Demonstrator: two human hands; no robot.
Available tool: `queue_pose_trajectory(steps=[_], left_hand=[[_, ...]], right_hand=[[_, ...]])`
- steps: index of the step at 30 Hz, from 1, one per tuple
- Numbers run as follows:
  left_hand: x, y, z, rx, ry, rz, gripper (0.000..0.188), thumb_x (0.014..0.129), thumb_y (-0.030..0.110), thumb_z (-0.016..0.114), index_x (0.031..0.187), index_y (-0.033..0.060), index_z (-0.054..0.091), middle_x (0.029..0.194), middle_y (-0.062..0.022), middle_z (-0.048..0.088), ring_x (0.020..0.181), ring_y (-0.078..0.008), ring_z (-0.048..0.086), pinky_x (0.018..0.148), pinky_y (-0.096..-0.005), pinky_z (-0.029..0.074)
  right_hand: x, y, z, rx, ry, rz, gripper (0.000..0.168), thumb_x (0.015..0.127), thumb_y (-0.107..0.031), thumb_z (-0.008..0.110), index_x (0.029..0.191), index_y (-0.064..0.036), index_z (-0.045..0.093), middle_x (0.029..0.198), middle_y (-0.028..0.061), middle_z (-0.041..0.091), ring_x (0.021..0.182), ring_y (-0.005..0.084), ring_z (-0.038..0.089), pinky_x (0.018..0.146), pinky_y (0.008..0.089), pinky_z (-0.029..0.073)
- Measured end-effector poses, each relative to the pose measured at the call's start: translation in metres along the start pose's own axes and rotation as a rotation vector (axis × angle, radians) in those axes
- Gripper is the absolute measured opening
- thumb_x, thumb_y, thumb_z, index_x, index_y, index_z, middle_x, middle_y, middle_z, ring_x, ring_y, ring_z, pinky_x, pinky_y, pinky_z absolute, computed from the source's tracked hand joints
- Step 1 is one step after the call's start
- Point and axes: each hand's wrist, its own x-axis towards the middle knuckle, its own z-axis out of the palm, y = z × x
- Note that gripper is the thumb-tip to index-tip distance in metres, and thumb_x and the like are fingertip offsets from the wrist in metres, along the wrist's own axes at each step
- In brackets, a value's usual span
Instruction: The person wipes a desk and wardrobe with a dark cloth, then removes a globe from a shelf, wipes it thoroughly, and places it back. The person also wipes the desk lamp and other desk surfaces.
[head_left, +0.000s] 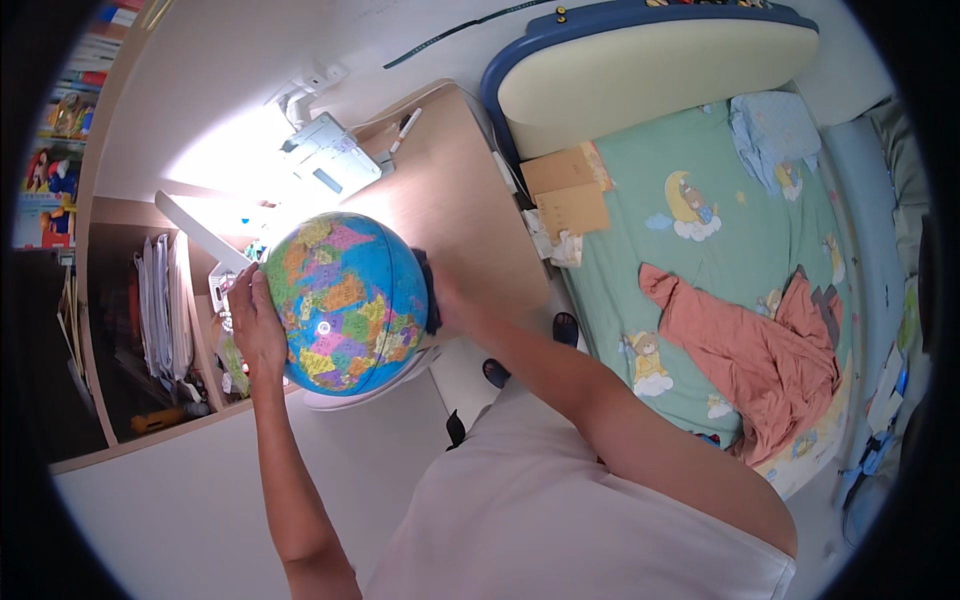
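Note:
A colourful globe (352, 300) is up in front of me, over the near side of a wooden desk (480, 217). Against its left side lies my left hand (256, 319), fingers spread along the surface. On the globe's right side, my right hand (444, 296) presses a dark cloth (429, 292) to it; glare and blur hide most of those fingers. Whatever supports the globe from below cannot be seen. Behind it stands a white device with a small display (330, 161), beside a bright lamp glow.
Shelves with folders (165, 307) are at the left. A white marker (406, 130) lies on the desk. To the right is a bed with a green sheet (645, 240), brown envelopes (574, 210) and a salmon-coloured garment (742, 360). Dark slippers (565, 328) are on the floor.

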Motion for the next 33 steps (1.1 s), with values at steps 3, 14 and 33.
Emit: queue_pose_trajectory(steps=[3,14,33], left_hand=[[0.002,-0.002,0.002,-0.021,0.002,-0.007,0.054,0.107,0.045,0.037,0.134,0.0045,0.06,0.133,-0.0174,0.058,0.125,-0.0332,0.056,0.108,-0.0413,0.04],[0.011,0.006,-0.004,0.046,-0.107,-0.048,0.074,0.101,0.064,0.04,0.139,0.0021,0.056,0.133,-0.0206,0.055,0.126,-0.0336,0.056,0.109,-0.045,0.039],[0.006,-0.024,-0.002,-0.138,-0.114,0.042,0.06,0.105,0.049,0.044,0.141,0.0027,0.054,0.141,-0.0154,0.051,0.134,-0.0269,0.049,0.115,-0.0402,0.036]], right_hand=[[-0.037,0.031,0.005,0.065,0.209,-0.064,0.047,0.107,-0.04,0.038,0.114,-0.002,0.066,0.112,0.0134,0.07,0.1,0.0226,0.065,0.092,0.0383,0.052],[0.021,-0.015,-0.035,-0.997,0.386,-0.851,0.028,0.098,-0.023,0.06,0.117,-0.003,0.063,0.103,0.0245,0.066,0.097,0.0422,0.064,0.085,0.0478,0.051],[-0.037,0.053,-0.083,-1.948,-0.17,-0.88,0.025,0.098,-0.016,0.054,0.111,0.002,0.064,0.117,0.0242,0.052,0.102,0.0358,0.062,0.075,0.0435,0.058]])
